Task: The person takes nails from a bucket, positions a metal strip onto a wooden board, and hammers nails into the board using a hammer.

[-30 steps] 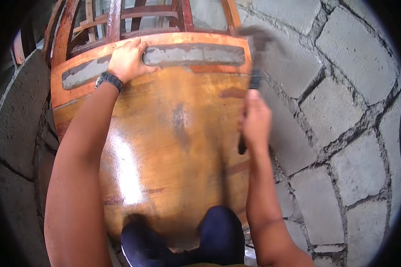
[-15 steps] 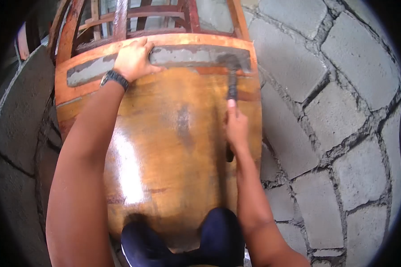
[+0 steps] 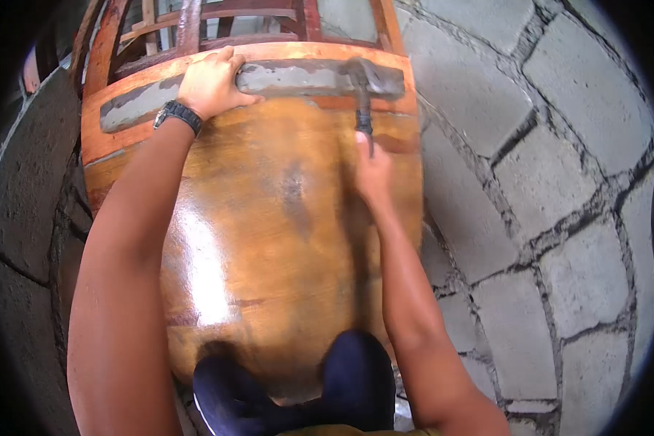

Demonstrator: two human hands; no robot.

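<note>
My right hand (image 3: 373,171) is wrapped round the dark handle of a hammer (image 3: 362,98). The hammer's head, slightly blurred, is over the right part of a long grey strip (image 3: 291,78). That strip has rough, patchy dark edges and lies across the far end of a varnished wooden panel (image 3: 261,174). My left hand (image 3: 214,83), with a dark watch (image 3: 178,118) on the wrist, lies over the strip's left part. Its thumb is stretched out to the right and its fingertips reach the panel's far edge. Whether the hammer head touches the strip I cannot tell.
Beyond the panel rises a reddish slatted wooden frame (image 3: 189,25). My knees (image 3: 356,370), in dark trousers, are at the panel's near end. Grey paving stones (image 3: 585,276) with rough joints surround it, uneven on the right.
The hammer and my right hand have shifted a little to the left and away from me. My left hand stays on the strip. The whole view has moved slightly.
</note>
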